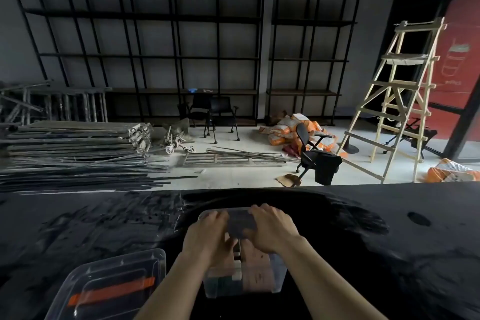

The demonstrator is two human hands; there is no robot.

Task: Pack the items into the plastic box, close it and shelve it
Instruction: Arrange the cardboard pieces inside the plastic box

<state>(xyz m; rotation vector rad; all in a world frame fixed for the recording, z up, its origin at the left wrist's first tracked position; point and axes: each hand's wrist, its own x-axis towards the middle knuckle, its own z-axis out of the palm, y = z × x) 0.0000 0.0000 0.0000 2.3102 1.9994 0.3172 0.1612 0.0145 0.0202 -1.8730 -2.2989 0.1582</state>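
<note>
On the black table (pixel 78 228) stands a clear plastic box (pixel 278 283), open at the top, near the person and in the middle of the view. Both hands are over it and press on a dark flat item (pixel 241 223) that lies across the far part of the box. The left hand (pixel 210 236) holds the left edge of this item with curled fingers, and the right hand (pixel 272 228) grips its right edge the same way. Under the hands, inside the box, some pale and pinkish items show, but they are too blurred to name. The clear lid (pixel 109 286) with an orange handle (pixel 111 291) lies flat on the table, just left of the box and apart from both hands.
</note>
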